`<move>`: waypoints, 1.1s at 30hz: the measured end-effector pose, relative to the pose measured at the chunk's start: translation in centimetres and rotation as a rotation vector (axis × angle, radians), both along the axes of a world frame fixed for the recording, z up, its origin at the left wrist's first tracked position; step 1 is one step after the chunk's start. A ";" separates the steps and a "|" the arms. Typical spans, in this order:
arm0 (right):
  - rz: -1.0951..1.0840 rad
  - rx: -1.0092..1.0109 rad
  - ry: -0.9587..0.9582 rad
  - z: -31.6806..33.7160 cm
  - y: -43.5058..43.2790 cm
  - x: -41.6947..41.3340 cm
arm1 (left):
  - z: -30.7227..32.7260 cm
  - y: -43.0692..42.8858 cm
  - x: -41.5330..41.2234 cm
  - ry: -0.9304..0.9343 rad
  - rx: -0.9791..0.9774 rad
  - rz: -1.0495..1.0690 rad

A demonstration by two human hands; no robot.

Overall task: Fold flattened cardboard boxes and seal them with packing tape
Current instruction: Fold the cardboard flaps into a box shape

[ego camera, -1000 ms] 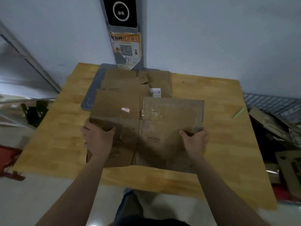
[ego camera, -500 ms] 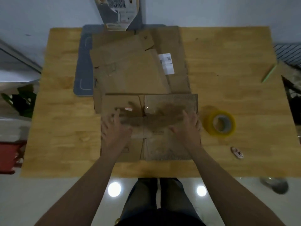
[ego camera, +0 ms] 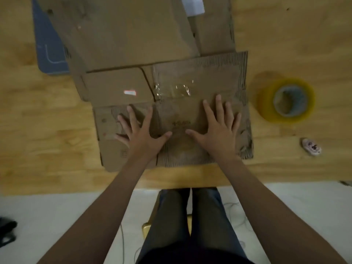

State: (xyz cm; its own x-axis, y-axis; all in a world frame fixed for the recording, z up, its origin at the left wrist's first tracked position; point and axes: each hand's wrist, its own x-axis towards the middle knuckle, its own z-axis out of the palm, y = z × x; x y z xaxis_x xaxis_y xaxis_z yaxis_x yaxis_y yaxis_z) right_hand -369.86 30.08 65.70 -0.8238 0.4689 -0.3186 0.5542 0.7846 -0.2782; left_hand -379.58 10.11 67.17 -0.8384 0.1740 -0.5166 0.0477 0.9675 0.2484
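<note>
A flattened brown cardboard box (ego camera: 171, 86) lies on the wooden table (ego camera: 38, 130) near its front edge, with old clear tape stuck on its upper flap. My left hand (ego camera: 140, 130) lies flat on the box's left half, fingers spread. My right hand (ego camera: 217, 126) lies flat on the right half, fingers spread too. A roll of yellowish packing tape (ego camera: 286, 100) lies flat on the table just right of the box, apart from both hands.
More flattened cardboard (ego camera: 123, 31) is stacked behind the box, over a grey-blue mat (ego camera: 48, 46) at the back left. A small pale object (ego camera: 311, 146) lies right of the box near the table's front edge. My legs and a stool show below the table.
Both hands let go of the box's edges and now lie flat with spread fingers on it. The box came down flat on the table. The camera tilted down and closer.
</note>
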 end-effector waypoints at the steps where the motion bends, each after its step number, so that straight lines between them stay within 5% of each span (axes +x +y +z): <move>1: 0.006 0.004 -0.008 0.0 -0.1 0.0 | -0.2 -0.1 0.3 0.015 -0.011 -0.022; 23: 0.106 0.037 0.054 -1.4 -6.6 2.5 | -3.0 -5.0 4.0 0.234 -0.045 -0.148; 31: 0.086 0.003 0.011 0.8 -10.9 8.3 | -0.3 -11.3 9.7 0.205 0.332 -0.302; 33: 0.112 0.031 0.006 0.7 -11.0 9.0 | -0.5 -11.6 11.1 0.207 0.260 -0.333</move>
